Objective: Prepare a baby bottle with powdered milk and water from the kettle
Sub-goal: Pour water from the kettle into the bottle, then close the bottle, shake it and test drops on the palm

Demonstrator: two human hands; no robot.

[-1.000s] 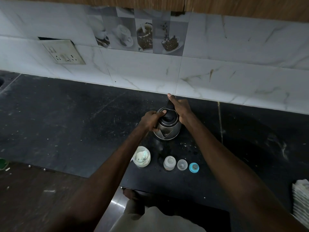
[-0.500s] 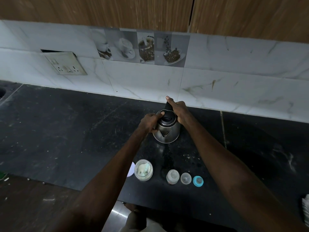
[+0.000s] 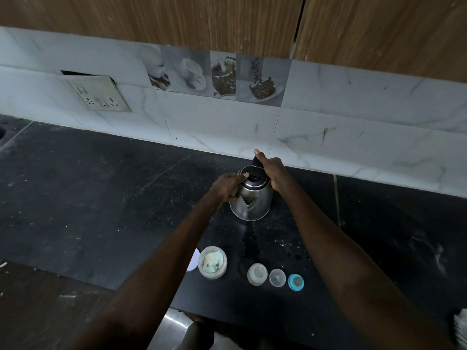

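Nearest, close to the front edge of the black table [image 3: 75,198], the small things for the task stand in a row. There is an open powder jar [image 3: 212,262] with pale powder inside, and its white lid [image 3: 194,260] is half hidden behind the left forearm. Next come the baby bottle [image 3: 257,274], upright and uncapped, a clear cap [image 3: 277,277] and a blue teat ring [image 3: 295,282], each just beside the next.

Farther back, near the wall, the steel kettle [image 3: 251,200] appears to rest on the table with its spout toward the person. The left grip [image 3: 227,186] is closed on the kettle's upper side, thumb on the rim. The right grip [image 3: 274,173] is closed round the black handle at the back, thumb stretched along it. I cannot tell whether the kettle's top is open.

The risks lie in the pour. The bottle's mouth is narrow and the bottle looks light, so a fast stream or a nudge from the spout could miss it or tip it. Splashes could wet the open powder. If the water is hot, the bare steel under the left grip may burn.

Behind, the marbled wall carries a socket plate [image 3: 98,93] and picture tiles [image 3: 214,74] of coffee cups and beans, under wooden cupboards [image 3: 227,21]. No brand, label or writing is legible anywhere.
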